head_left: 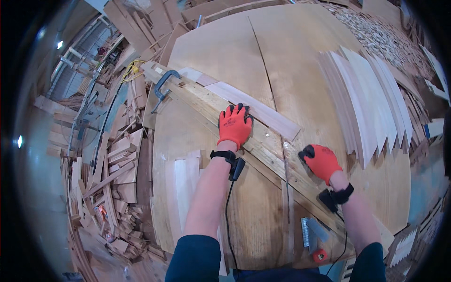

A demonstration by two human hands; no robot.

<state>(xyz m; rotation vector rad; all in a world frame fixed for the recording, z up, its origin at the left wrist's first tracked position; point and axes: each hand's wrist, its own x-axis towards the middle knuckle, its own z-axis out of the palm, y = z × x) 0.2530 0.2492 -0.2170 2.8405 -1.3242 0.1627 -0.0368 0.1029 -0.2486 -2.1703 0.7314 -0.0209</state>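
Note:
My left hand (235, 124), in a red glove with black fingertips, lies with its fingers spread across a long wooden beam (263, 149). Its fingertips reach the edge of a pale, narrow board (258, 109) lying along the beam's far side. A blue-grey C-clamp (162, 85) grips the beam's far left end. To the right, past the end of the pale board, my right hand (322, 162) rests close to the beam's far edge. Its gloved fingers are curled together, and I cannot make out anything between them.
Pale boards (371, 105) lie fanned out on the right of the wooden table (211, 42); more boards (182, 181) lie left. Metal staple strips (310, 232) and a red round object (320, 255) sit near the front edge. Wood offcuts (124, 207) heap up left of the table.

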